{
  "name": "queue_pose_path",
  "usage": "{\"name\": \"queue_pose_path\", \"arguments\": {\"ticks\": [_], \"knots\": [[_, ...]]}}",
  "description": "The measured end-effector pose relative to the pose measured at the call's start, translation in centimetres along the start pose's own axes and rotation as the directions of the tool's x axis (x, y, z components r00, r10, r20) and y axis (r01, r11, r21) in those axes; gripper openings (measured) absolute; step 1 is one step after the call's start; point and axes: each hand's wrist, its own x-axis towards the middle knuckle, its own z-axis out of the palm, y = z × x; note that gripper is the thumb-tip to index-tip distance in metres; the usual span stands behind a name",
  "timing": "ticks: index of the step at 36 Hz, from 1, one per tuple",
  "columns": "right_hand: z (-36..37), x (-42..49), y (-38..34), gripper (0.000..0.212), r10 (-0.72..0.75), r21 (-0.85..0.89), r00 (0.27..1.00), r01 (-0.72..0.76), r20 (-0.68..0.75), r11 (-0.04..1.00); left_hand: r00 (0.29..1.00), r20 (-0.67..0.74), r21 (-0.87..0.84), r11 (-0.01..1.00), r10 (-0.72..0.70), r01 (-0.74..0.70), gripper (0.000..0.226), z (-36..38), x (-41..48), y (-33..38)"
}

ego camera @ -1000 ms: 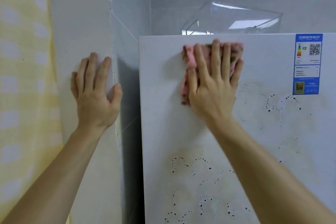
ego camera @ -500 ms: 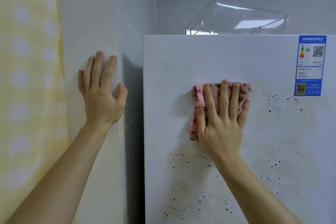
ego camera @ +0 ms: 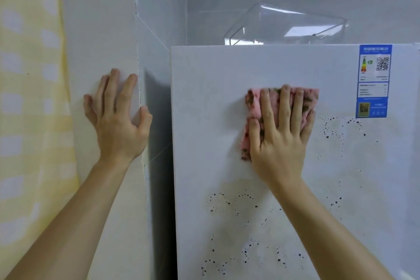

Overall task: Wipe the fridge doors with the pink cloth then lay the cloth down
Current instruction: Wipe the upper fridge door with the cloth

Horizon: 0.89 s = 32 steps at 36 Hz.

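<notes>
The white fridge door (ego camera: 204,102) fills the right half of the view. Dark specks dot it below and to the right of my right hand. My right hand (ego camera: 280,141) presses the folded pink cloth (ego camera: 253,107), soiled with brown marks, flat against the upper door, fingers spread over it. The cloth shows above and left of my fingers. My left hand (ego camera: 116,120) lies flat and spread on the white wall corner to the left of the fridge, holding nothing.
A blue energy label (ego camera: 373,80) is stuck at the door's upper right, just right of the cloth. A clear plastic box (ego camera: 288,26) stands on the fridge top. A yellow checked curtain (ego camera: 29,102) hangs at far left. A dark gap (ego camera: 160,166) separates wall and fridge.
My right hand slid the cloth down from the door's top edge, then back up a little and rightward toward the label. My left hand stayed on the wall.
</notes>
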Motion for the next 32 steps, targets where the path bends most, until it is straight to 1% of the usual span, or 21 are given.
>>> {"name": "queue_pose_path", "arguments": {"ticks": [3,7,10,12,14,16,22,27,30,32], "knots": [[-0.1,-3.8,0.9,0.059,-0.004,-0.008,0.999,0.004,0.036,1.0,1.0,0.012,-0.005,1.0,-0.005,0.005,0.061,-0.1,0.0,0.1],[-0.2,-3.4,1.2,0.058,-0.022,-0.018,0.998,0.023,0.054,1.0,1.0,0.027,-0.008,1.0,-0.005,0.005,0.061,-0.2,0.1,0.1],[0.0,-0.5,1.6,0.057,-0.051,-0.023,0.999,0.051,0.016,0.998,0.999,0.03,-0.012,1.0,-0.014,0.014,0.061,-0.2,0.1,0.2],[0.1,3.3,1.7,0.057,-0.034,-0.014,0.999,0.033,-0.012,0.999,0.999,0.028,-0.008,1.0,-0.017,0.017,0.061,-0.2,0.0,0.2],[-0.1,6.8,1.8,0.058,0.004,0.013,1.0,-0.004,0.007,1.0,1.0,0.029,-0.004,1.0,-0.013,0.013,0.061,-0.2,0.1,0.1],[-0.3,8.4,1.7,0.06,0.031,0.025,0.999,-0.031,0.029,0.999,1.0,0.025,0.0,1.0,-0.001,0.001,0.061,-0.2,0.1,0.1],[-0.7,4.6,2.3,0.06,0.029,0.015,0.999,-0.029,0.042,0.999,1.0,-0.005,-0.001,1.0,-0.005,0.005,0.06,0.0,0.1,0.1],[-0.7,-0.3,4.2,0.059,-0.048,-0.01,0.998,0.048,0.035,0.999,1.0,0.011,0.007,1.0,-0.021,0.021,0.061,-0.1,0.0,0.4],[-0.6,-0.3,4.6,0.059,-0.068,0.0,0.997,0.068,0.041,0.998,0.999,-0.01,0.081,0.996,-0.03,0.031,0.06,-0.2,-0.2,0.9],[-0.6,-0.1,4.6,0.059,-0.06,0.003,0.997,0.06,0.042,0.998,1.0,-0.022,0.125,0.992,-0.01,0.013,0.06,-0.1,-0.7,1.8]]}}
